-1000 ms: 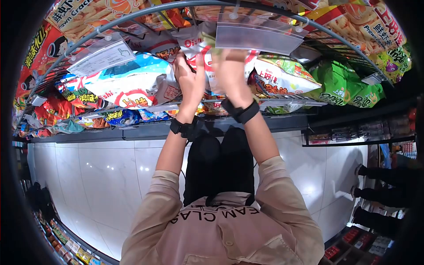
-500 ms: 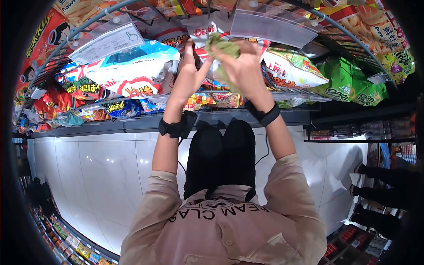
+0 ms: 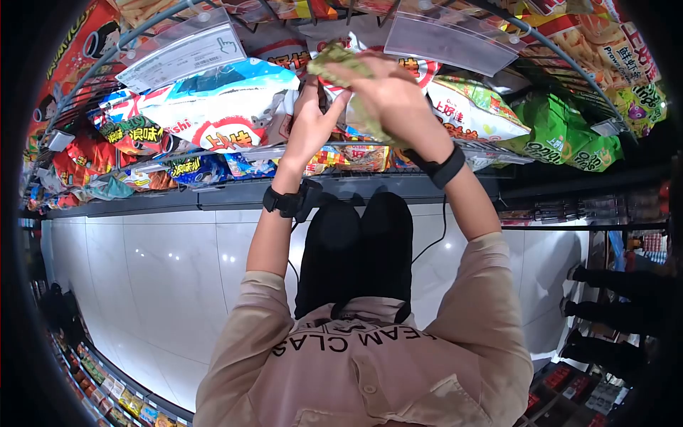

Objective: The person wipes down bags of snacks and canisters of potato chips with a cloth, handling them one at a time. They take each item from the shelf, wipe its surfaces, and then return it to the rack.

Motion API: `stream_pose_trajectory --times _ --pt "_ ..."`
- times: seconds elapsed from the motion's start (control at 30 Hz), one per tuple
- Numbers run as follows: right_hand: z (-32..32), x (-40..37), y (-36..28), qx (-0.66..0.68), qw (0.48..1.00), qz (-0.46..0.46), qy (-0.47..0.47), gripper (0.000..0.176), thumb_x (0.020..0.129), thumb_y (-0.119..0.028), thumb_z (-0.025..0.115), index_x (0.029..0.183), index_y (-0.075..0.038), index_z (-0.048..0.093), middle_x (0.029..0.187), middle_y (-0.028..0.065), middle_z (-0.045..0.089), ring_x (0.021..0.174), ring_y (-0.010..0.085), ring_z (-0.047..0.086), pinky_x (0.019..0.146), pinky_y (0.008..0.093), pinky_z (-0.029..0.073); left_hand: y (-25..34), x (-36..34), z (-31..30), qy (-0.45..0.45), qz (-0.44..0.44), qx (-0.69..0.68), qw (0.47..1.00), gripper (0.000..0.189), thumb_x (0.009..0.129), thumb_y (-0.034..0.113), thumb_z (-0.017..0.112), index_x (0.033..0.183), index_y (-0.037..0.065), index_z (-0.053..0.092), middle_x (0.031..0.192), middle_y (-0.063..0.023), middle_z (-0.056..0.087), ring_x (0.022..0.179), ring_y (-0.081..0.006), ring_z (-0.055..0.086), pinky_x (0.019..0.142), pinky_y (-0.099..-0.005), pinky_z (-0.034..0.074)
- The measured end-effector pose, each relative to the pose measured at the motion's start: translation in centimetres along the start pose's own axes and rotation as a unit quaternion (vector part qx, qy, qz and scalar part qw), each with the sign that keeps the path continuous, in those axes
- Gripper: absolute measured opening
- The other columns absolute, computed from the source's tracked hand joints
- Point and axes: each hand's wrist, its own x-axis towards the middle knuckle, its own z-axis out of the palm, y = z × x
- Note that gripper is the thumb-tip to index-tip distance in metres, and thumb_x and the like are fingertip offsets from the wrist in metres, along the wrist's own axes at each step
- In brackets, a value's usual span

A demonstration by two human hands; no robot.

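My right hand [image 3: 398, 99] is closed on a crumpled green cloth [image 3: 341, 62], pressed against the front of a white and red snack bag [image 3: 427, 73] in the wire rack. Part of the cloth hangs below the palm. My left hand [image 3: 311, 121] grips the left side of that same bag, its thumb toward the front; some of its fingertips are hidden. Much of the bag is covered by my right hand and the cloth. Directly left lies a blue and white snack bag [image 3: 235, 107]; to the right is a white and green one [image 3: 473, 107].
Clear plastic label holders [image 3: 452, 43] hang from the wire rack above my hands. Green snack bags [image 3: 562, 132] sit at the right end. Smaller packets [image 3: 199, 171] fill a lower row. Dark-clothed legs of other people [image 3: 605, 313] stand on the tiled floor [image 3: 163, 277] at right.
My right hand and the cloth's upper end have moved left across the bag, with the right forearm tilting more. My left hand has shifted slightly and keeps its place at the bag's left side.
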Motion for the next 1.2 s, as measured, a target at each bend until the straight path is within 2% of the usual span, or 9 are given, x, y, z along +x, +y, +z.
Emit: stream_pose_trajectory --times 0.2,0.27,0.4,0.43,0.67,0.73,0.9,1.03,1.2 --pt "-1.6 -0.2 3.4 -0.099 0.976 0.171 0.087 0.012 0.081 -0.012 0.056 0.083 -0.003 0.063 0.071 0.0163 0.06 0.07 0.0297 0.061 0.067 0.0388 0.049 1.7 0.2 0.1 -0.008 -0.055 -0.113 0.992 0.048 0.084 0.02 0.062 0.119 -0.004 0.041 0.109 -0.0213 0.055 0.099 -0.0305 0.055 0.089 -0.0343 0.04" --pt "-0.5 1.1 0.2 -0.09 0.956 0.226 -0.163 0.014 0.076 -0.008 0.059 0.089 -0.002 0.062 0.078 0.0144 0.062 0.074 0.0302 0.06 0.071 0.038 0.048 1.1 0.1 0.2 -0.009 -0.054 -0.115 0.992 0.048 0.084 0.019 0.062 0.121 -0.004 0.041 0.11 -0.0211 0.055 0.099 -0.0317 0.055 0.088 -0.0348 0.041" --pt "2.0 1.4 -1.7 -0.006 0.999 0.027 -0.038 0.035 0.07 -0.008 0.062 0.105 -0.005 0.058 0.095 0.0107 0.061 0.086 0.0322 0.059 0.078 0.0375 0.047 0.7 -0.2 -0.5 -0.029 -0.045 0.023 0.998 0.052 0.083 0.019 0.061 0.123 -0.005 0.04 0.111 -0.0227 0.055 0.102 -0.0339 0.054 0.088 -0.0353 0.041" --pt "1.9 1.5 -1.7 0.036 0.999 -0.008 -0.016 0.041 0.069 -0.008 0.062 0.11 -0.006 0.056 0.1 0.0095 0.061 0.088 0.0327 0.058 0.08 0.0374 0.047 0.7 -0.1 -0.3 -0.022 -0.052 -0.002 0.998 0.046 0.083 0.011 0.059 0.122 -0.004 0.041 0.111 -0.0183 0.056 0.102 -0.0258 0.054 0.09 -0.0327 0.04" --pt "-2.6 -3.4 3.7 -0.052 0.99 0.134 0.007 0.018 0.069 -0.005 0.061 0.086 -0.001 0.061 0.088 0.0168 0.059 0.082 0.0329 0.056 0.071 0.0396 0.046 0.7 0.0 0.5 0.023 -0.047 -0.011 0.999 0.046 0.084 0.009 0.063 0.122 -0.005 0.042 0.108 -0.0133 0.057 0.101 -0.0162 0.053 0.091 -0.0292 0.04" --pt "-2.7 -3.5 2.1 -0.116 0.983 0.103 0.093 0.015 0.064 -0.001 0.063 0.078 -0.001 0.057 0.083 0.0146 0.055 0.078 0.0323 0.053 0.068 0.0401 0.044 0.9 0.0 0.4 0.036 -0.049 -0.016 0.998 0.051 0.081 0.022 0.065 0.116 -0.008 0.046 0.106 -0.0241 0.058 0.098 -0.0336 0.057 0.086 -0.0346 0.042" --pt "0.0 -5.1 -1.8 0.002 0.995 0.059 -0.076 0.044 0.071 -0.005 0.055 0.114 -0.002 0.057 0.085 0.0087 0.051 0.08 0.0252 0.052 0.069 0.0352 0.045 1.2 -0.1 0.3 0.054 -0.026 -0.005 0.998 0.042 0.084 0.016 0.061 0.115 -0.008 0.046 0.102 -0.0245 0.058 0.094 -0.0361 0.057 0.082 -0.0361 0.044" --pt "-1.3 -4.8 0.5 -0.077 0.996 0.045 -0.011 0.038 0.069 -0.005 0.057 0.108 -0.005 0.06 0.087 0.0093 0.052 0.082 0.0249 0.053 0.071 0.0353 0.045 1.7 0.0 0.0 0.022 -0.13 -0.084 0.988 0.038 0.086 0.014 0.06 0.116 -0.006 0.045 0.087 -0.012 0.062 0.079 -0.0127 0.057 0.072 -0.026 0.044" --pt "-2.9 -3.5 2.9 -0.097 0.979 0.173 0.052 0.02 0.065 -0.004 0.06 0.085 -0.002 0.058 0.087 0.0154 0.056 0.087 0.0322 0.054 0.072 0.0399 0.045 2.1 -0.1 0.0 0.01 -0.094 -0.117 0.989 0.041 0.086 0.011 0.059 0.119 -0.006 0.042 0.1 -0.0133 0.061 0.09 -0.0151 0.057 0.081 -0.0261 0.043"
